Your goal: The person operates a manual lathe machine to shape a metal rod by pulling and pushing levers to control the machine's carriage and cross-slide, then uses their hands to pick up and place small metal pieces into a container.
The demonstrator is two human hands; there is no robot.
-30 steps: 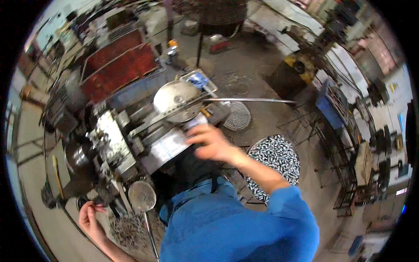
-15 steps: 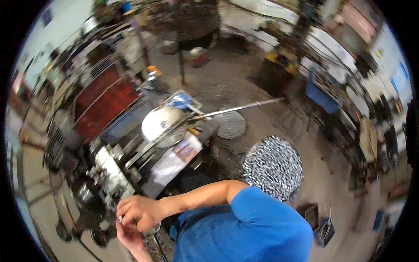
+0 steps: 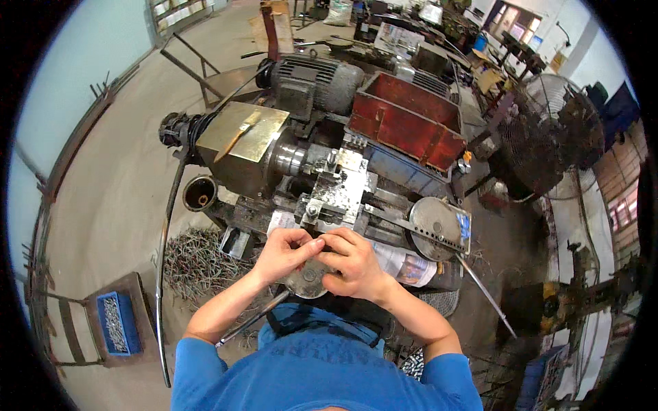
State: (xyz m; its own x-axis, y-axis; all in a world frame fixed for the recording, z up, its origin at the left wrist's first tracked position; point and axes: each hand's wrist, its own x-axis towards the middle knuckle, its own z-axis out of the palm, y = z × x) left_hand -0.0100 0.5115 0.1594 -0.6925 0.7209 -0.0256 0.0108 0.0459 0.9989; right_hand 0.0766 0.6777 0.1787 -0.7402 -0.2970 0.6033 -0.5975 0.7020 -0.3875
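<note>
The two hands have just come together in front of the lathe [image 3: 351,183], squarely before the worker's chest, so whatever they are doing now is two-handed work close to the machine. The left hand [image 3: 282,255] comes in with its fingers curled and thumb pushed forward; the right hand [image 3: 358,267] meets it, fingers bent inward, and the tips touch or very nearly so. I cannot tell whether they pinch some small piece between them; if they do, the knuckles hide it. The nearest thing is the tool post [image 3: 313,209], just beyond the fingertips, while the small pan [image 3: 305,282] shows partly below the hands, its top half covered.

Half a second ago the hands were also close together, but off to the worker's left and low, with the right arm across the body. A second ago they were well apart, the right over the paper [image 3: 391,259] and the left far out to the side. The worker's head has turned left too: the lathe now sits in the middle of the view, the brush [image 3: 238,136] lies plain on the brass-coloured cover [image 3: 264,118], and a blue bin [image 3: 110,322] of small parts has come in at lower left. The big basket [image 3: 413,364] of metal pieces, plain earlier, is mostly hidden beside the right arm
</note>
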